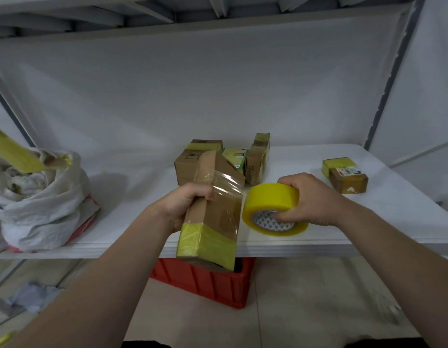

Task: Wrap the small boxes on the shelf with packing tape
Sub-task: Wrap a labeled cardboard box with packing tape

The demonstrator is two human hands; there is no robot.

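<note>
My left hand grips a long brown cardboard box held above the white shelf's front edge; yellowish tape bands its near end and a clear strip crosses its middle. My right hand holds a yellow roll of packing tape right beside the box, fingers hooked into its core. The strip runs from the roll onto the box. Behind them several small boxes stand in a cluster on the shelf. One more small taped box lies at the right.
A crumpled white sack sits at the shelf's left, with a yellow-taped box poking out above it. A red plastic crate stands on the floor under the shelf edge. Grey shelf posts rise at both sides.
</note>
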